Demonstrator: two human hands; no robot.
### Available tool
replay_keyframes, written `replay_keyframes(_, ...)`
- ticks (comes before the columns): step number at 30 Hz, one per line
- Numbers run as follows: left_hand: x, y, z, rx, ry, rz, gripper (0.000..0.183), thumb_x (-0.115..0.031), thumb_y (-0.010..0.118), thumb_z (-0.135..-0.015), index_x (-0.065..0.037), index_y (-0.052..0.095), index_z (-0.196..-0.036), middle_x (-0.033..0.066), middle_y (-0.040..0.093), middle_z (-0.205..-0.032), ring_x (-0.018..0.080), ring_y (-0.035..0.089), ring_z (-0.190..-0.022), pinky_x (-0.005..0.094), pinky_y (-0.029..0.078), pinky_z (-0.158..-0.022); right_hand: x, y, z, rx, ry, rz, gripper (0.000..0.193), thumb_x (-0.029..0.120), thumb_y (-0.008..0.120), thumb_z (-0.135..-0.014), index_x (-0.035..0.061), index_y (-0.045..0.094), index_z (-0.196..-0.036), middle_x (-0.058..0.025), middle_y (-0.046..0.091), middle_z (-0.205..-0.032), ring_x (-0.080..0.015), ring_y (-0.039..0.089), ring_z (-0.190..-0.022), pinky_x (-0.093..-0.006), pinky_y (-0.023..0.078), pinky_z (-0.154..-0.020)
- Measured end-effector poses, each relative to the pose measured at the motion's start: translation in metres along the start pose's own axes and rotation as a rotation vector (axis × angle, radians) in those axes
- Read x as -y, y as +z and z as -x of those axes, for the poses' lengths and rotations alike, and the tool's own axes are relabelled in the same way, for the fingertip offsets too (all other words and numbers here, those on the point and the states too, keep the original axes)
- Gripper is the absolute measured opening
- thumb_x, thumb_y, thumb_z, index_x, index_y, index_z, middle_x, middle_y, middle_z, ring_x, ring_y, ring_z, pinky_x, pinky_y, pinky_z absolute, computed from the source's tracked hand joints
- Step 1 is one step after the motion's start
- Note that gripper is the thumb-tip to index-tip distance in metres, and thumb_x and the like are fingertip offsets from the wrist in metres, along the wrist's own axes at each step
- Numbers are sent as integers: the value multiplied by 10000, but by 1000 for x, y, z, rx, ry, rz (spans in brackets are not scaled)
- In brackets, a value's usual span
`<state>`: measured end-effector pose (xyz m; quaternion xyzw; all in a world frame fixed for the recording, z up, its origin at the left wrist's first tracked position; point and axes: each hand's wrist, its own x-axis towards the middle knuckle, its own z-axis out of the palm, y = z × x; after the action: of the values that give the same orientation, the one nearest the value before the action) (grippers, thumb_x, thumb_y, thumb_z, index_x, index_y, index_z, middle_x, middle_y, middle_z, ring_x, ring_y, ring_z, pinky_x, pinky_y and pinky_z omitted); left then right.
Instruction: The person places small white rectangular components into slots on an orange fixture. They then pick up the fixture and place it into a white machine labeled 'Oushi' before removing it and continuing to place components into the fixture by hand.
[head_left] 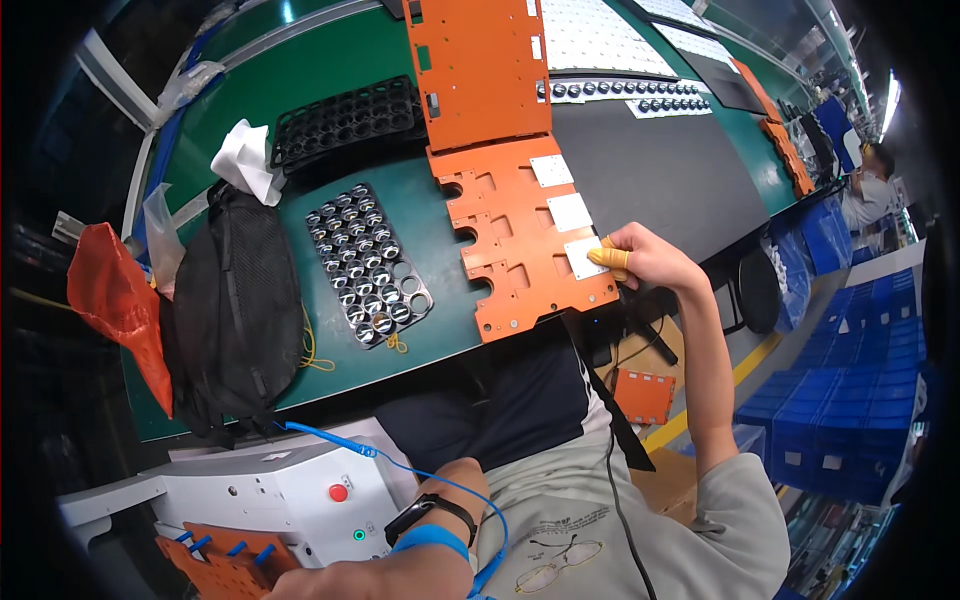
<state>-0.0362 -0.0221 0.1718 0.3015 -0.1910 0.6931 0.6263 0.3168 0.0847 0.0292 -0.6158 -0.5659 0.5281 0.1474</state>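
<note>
Two orange fixture plates lie on the green desk [300, 80]: a near plate [520, 240] with notched edges and a far plate [478, 70] at 12 o'clock from it, their edges touching or overlapping. Three white square pads sit in a row along the near plate's 3 o'clock side; the far pad [551, 170], the middle pad [570, 211] and the near pad [585, 257].

The right hand [640, 258] reaches in from 5 o'clock, forearm raised and bent at the elbow, wrist over the desk's near edge. Its grip is narrow: yellow-capped fingertips [612, 257] pinch together against the 3 o'clock edge of the near pad.

The left hand [300, 585] is low at 7 o'clock, mostly out of frame, so I cannot tell its grip. Its forearm carries a black watch and a blue wrist strap with a coiled cord.

Two trays lie at 9 o'clock from the plates: a tray of shiny round parts [368, 265], a few cells vacant, and a black tray [345, 120] beyond it. One black bag [235, 310] lies at 9 o'clock from them.
</note>
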Motion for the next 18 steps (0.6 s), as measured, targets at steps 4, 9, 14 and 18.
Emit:
replay_keyframes(4,8,0,12,-63,78,-178,140,-52,613,-971,-62,636,-1109,36,564,-848,102,559,-708,237,405,-556,-3,-2,3,-24,37,32,383,284,659,-1003,-18,671,-768,14,534,-595,-66,490,-494,-262,382,-477)
replay_keyframes(9,-9,-59,63,-292,12,-329,185,-229,565,-1014,-106,578,-1151,73,525,-884,183,474,-656,341,390,-523,10,1,-1,-13,59,74,419,320,691,-992,-45,697,-788,-2,561,-589,-84,529,-485,-261,412,-483)
replay_keyframes(14,-7,-93,73,-746,81,-470,272,-204,485,-1039,-19,569,-1221,41,477,-850,136,405,-648,294,317,-537,37,5,16,-287,4,469,358,288,745,-931,-61,740,-851,-93,627,-610,-170,602,-533,-325,469,-528)
replay_keyframes(18,2,-111,93,-881,101,-365,412,-193,515,-929,1,522,-1292,60,447,-889,146,390,-693,274,314,-608,70,36,20,-564,-187,594,249,242,795,-848,-4,757,-862,-160,682,-702,-316,671,-655,-369,514,-626)
